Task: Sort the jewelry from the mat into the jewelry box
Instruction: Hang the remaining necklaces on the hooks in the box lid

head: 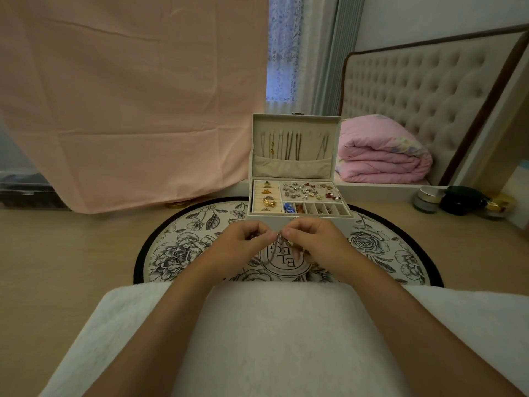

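The left hand (239, 245) and the right hand (313, 242) are close together, and their fingertips almost touch. Both hands are curled, and each one pinches the top of a thin chain (272, 253) with thumb and finger. The chain hangs down in a loop between the hands, over the middle of the mat (183, 253). Both arms reach forward from the bottom corners, with the wrists low. The lower end of the chain goes behind the right hand, so I cannot tell how long it is. The chain is too thin and blurry to tell its clasp or colour well. The mat is round with a black edge and grey flowers. In its middle are upside-down letters that look like "EL" and "BG", and the hands cover the rest. The jewelry box (297, 121) stands open on the far side of the mat, just past the hands. Rings (267, 199) sit in its left part and many small earrings (309, 191) in its top right part. More chains (289, 144) hang inside the lid. A white towel (272, 325) lies under the arms. The mat is on a wood floor (71, 253), with a pink sheet (128, 96) hanging on the left and a folded pink blanket (380, 156) on the right.
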`<state>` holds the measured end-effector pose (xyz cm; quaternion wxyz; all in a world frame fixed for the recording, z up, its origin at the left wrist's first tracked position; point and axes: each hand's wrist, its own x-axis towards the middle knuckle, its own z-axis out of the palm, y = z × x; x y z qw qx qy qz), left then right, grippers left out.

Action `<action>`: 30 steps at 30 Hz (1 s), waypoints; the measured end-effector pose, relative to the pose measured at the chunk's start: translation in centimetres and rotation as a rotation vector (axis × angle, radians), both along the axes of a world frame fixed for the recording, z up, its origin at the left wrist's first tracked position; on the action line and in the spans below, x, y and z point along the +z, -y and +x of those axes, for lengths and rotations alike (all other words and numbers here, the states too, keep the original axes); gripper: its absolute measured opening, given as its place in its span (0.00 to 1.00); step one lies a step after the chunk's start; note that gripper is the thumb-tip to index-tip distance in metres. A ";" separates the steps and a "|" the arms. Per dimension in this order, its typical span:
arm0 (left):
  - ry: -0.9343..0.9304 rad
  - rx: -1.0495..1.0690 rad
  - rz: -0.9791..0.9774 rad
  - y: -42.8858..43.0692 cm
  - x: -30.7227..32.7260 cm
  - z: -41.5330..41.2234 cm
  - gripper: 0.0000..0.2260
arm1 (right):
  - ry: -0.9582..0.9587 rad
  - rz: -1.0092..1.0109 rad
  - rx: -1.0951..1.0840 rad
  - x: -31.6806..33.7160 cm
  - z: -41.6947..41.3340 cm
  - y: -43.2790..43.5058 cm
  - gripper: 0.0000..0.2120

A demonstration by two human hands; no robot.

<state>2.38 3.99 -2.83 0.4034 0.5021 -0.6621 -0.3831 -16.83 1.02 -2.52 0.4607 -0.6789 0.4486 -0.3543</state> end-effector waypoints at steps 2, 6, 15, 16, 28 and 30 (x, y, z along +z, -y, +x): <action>0.001 -0.015 0.019 0.1 0.1 0.2 0.08 | 0.075 0.030 -0.007 0.0 0.1 0.0 0.05; 0.029 0.017 0.002 0.3 0.1 0.3 0.08 | 0.036 0.031 -0.038 0.0 0.1 0.1 0.07; -0.240 0.051 0.148 0.9 -0.7 -0.4 0.09 | -0.022 0.099 0.071 0.0 0.1 0.0 0.06; -0.271 0.040 0.176 0.8 -0.7 -0.4 0.10 | -0.017 0.097 0.070 0.0 0.1 0.1 0.05; -0.270 0.048 0.105 0.8 -1.2 -0.8 0.05 | 0.110 0.259 0.149 -0.1 0.3 0.5 0.10; -0.263 0.014 0.116 0.7 -1.1 -0.7 0.06 | 0.161 0.289 0.166 0.0 0.5 0.6 0.14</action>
